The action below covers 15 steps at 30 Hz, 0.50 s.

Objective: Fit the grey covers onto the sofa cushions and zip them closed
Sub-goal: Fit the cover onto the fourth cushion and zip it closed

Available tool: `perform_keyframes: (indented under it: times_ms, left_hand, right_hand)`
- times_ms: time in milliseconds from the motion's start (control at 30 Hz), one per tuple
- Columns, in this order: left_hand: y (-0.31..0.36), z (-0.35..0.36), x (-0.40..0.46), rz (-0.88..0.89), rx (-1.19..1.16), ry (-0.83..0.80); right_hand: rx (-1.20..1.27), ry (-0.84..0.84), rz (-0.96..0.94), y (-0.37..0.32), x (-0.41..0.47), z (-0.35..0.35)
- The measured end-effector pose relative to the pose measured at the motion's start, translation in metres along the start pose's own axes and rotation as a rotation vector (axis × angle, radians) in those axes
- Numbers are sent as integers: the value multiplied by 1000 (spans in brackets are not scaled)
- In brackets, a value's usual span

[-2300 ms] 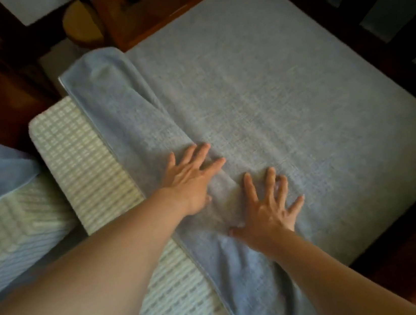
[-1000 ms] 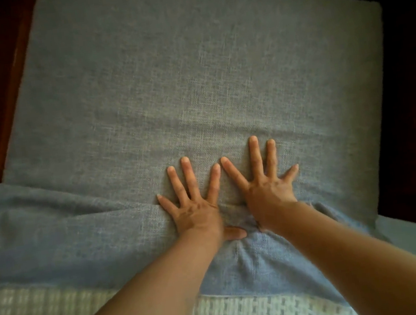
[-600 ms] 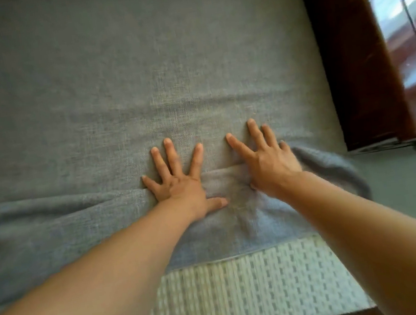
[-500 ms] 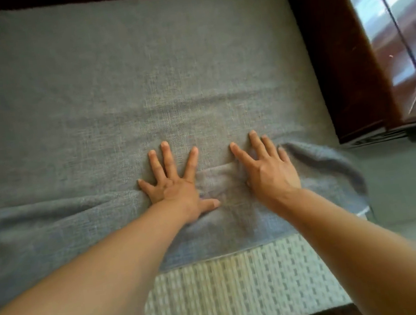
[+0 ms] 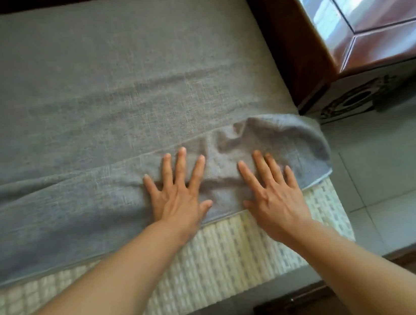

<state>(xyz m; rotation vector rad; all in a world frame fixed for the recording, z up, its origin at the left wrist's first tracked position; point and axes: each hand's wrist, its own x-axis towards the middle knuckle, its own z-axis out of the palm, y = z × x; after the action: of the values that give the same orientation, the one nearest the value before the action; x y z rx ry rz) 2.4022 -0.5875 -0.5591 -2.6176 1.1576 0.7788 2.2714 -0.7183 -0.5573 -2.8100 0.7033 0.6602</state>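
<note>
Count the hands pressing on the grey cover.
2. The left hand lies flat on the bunched edge of the grey cover; the right hand lies beside it, heel over the bare cushion.

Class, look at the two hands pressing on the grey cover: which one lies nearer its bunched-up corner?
The right hand: the grey cover bunches at its right corner, just beyond those fingers; the left hand lies further off.
</note>
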Motion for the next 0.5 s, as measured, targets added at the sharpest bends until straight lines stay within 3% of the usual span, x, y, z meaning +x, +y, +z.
perform_keyframes:
  times_ms: [233,300,400,500]
  left_hand:
    - [60,28,-22,197,25,35]
    - [73,29,-22,205,50,75]
    - [85,34,-13,269,111,348]
    - [91,39,1,410,152,596]
  right_hand:
    - [-32,19,35,56,-34,27]
    - [-76,198,6,65,-32,34]
    - [-135,463,-53,77,-19,45]
    - [-229,582,-90,81,-10,41]
